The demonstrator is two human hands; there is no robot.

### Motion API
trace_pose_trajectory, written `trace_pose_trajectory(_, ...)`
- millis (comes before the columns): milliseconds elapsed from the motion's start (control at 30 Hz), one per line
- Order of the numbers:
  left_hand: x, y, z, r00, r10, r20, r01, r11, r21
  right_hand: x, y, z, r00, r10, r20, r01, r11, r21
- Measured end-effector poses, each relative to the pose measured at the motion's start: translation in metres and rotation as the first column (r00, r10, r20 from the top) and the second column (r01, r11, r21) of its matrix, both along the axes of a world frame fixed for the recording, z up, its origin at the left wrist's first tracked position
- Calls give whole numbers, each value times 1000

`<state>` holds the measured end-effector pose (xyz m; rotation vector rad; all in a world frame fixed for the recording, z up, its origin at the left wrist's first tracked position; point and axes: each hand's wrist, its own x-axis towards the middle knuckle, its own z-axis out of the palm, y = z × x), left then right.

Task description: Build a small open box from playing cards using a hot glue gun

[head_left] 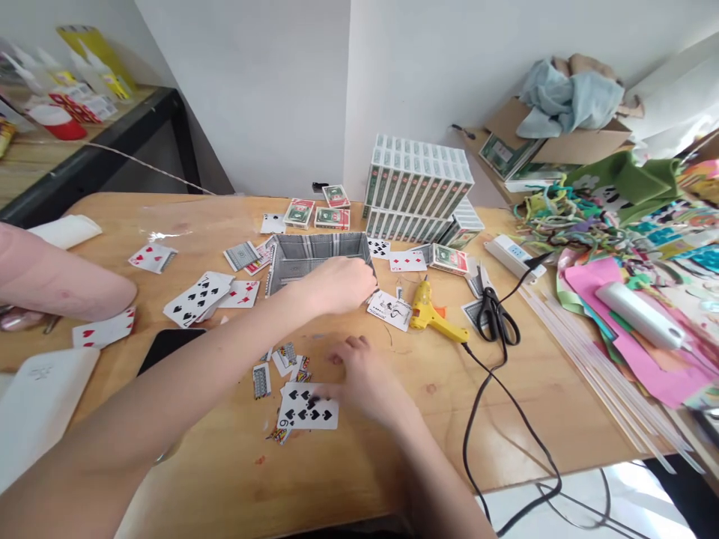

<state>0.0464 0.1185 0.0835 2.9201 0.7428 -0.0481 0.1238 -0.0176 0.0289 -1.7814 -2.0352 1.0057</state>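
Note:
My left hand (344,284) reaches across to the front right corner of a grey, open-topped box (317,243), whose walls look covered with playing cards. Its fingers are curled closed by the box's rim; whatever they may grip is hidden. Lower down, my right hand (368,378) hovers with thumb and fingers apart, slightly blurred. Its thumb lies over or just above a spade card (323,419) on the table. Cut card pieces (261,380) lie beside that card. A joker card (389,310) and a yellow glue gun (438,314) rest right of the box.
Black scissors (497,318) and a power strip (514,258) lie at right, with cables trailing. Stacked card packs (419,176) stand behind. Clear glue sticks (595,374) line the right edge. Another person's arm (61,269) rests at left, near loose cards (196,299).

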Motion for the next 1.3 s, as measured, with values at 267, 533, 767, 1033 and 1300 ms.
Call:
trace_pose_trajectory(267, -77, -52, 9, 606, 509, 611, -387, 860, -333, -33, -15, 17, 941, 149, 305, -105, 982, -156)
trace_pose_trajectory(533, -93, -101, -60, 151, 695, 702, -475, 674, -565, 2, 4, -7, 828, -361, -429, 309, 932, -188)
trace_pose_trajectory(767, -81, -111, -66, 380, 792, 478, -362, 602, -712, -6, 10, -16, 467, -438, -768, 210, 899, -385)
trace_pose_trajectory(1033, -83, -109, -66, 275, 895, 351, -82, 386, -919, -4, 9, -12, 385, -453, -804, 251, 890, -381)
trace_pose_trajectory(1300, -80, -110, -65, 99, 988, 120, 324, 82, -942, -2, 11, -4, 102, -609, -787, 63, 793, -606)
